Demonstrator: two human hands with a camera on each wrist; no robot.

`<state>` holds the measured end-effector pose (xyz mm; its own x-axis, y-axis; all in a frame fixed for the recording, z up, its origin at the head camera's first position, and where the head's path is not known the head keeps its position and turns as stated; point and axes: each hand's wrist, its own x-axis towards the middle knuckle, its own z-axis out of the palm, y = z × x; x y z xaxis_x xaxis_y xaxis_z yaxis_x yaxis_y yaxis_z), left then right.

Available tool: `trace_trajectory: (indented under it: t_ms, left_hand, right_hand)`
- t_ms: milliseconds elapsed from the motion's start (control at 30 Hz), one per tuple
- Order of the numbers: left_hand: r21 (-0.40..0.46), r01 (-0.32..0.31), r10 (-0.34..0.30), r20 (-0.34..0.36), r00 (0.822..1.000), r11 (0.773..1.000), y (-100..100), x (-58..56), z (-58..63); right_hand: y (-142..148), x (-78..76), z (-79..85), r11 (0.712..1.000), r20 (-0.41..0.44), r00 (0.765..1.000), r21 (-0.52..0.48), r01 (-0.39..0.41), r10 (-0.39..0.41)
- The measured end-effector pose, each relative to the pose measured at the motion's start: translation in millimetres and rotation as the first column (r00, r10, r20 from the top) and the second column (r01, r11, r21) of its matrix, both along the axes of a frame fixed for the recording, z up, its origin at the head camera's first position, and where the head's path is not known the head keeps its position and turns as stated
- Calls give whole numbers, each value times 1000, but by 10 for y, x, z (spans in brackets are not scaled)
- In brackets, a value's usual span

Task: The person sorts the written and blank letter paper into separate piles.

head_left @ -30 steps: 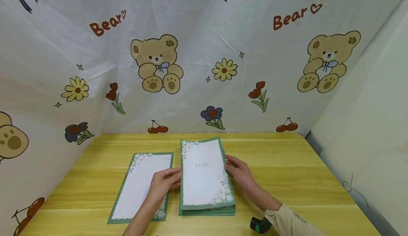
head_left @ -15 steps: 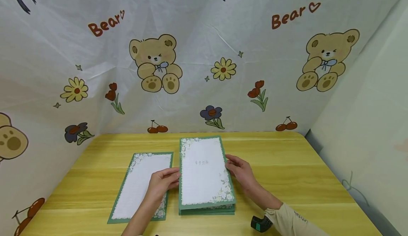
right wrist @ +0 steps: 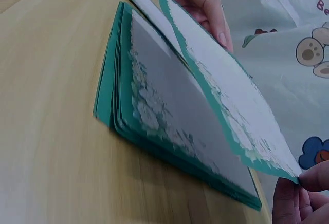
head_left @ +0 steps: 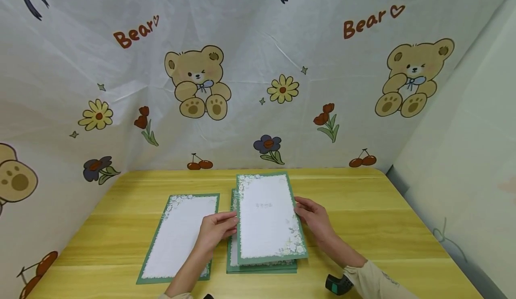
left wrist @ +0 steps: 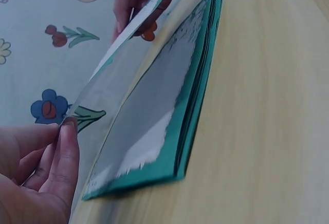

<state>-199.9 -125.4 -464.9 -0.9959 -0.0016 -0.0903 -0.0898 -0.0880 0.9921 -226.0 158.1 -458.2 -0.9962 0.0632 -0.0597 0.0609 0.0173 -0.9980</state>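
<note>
A sheet of letter paper [head_left: 268, 227] with a green border, white flowers and a short line of handwriting is held up between both hands. My left hand [head_left: 217, 231] pinches its left edge between thumb and fingers. On the opposite edge my right hand [head_left: 316, 220] pinches it the same way, thumb on top in the right wrist view. Beneath it lies a stack of matching sheets [left wrist: 149, 111], with a gap between stack and held sheet in both wrist views. Another sheet with the same border [head_left: 177, 236] lies flat on the left, partly covered by my left forearm.
The wood-grain table [head_left: 363, 231] carries all the paper. Behind it hangs a white cloth [head_left: 242, 21] printed with bears and flowers. A black device with a green patch [head_left: 337, 284] sits at my right wrist.
Both hands have carried the held sheet to the right, off its place right over the stack, so the stack's left side now shows. The flat sheet on the left has stayed put.
</note>
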Motion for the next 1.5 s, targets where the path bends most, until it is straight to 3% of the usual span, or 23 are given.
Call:
trace_trajectory:
  t_ms: [267, 567, 800, 967, 1067, 1200, 1367, 1500]
  left_hand:
    - [20, 90, -89, -22, 996, 996, 328, -120, -59]
    - [6, 195, -195, 17, 981, 981, 814, -175, -53]
    - [-30, 297, -296, 45, 954, 954, 1180, -172, -52]
    - [-25, 393, -391, 61, 919, 919, 1385, -166, -23]
    - [-34, 437, -434, 67, 898, 899, 1475, -155, -22]
    - [-75, 462, -456, 90, 886, 884, 1547, -131, -28]
    - [-102, 484, -472, 122, 873, 869, 1581, -88, -11]
    - [-104, 485, -473, 117, 873, 869, 1601, -64, 13]
  right_hand:
    - [352, 32, -12, 996, 39, 998, 69, 50, -53]
    - [821, 101, -29, 984, 50, 994, 153, 88, -97]
    - [1166, 163, -29, 967, 49, 994, 241, 86, -100]
    - [1353, 177, -44, 947, 55, 991, 305, 101, -124]
    - [1424, 180, -58, 942, 68, 988, 317, 110, -139]
    - [1488, 185, -86, 934, 84, 987, 343, 98, -135]
    - [1548, 215, -120, 895, 70, 990, 438, 80, -123]
    - [1576, 220, -140, 867, 58, 991, 492, 75, -118]
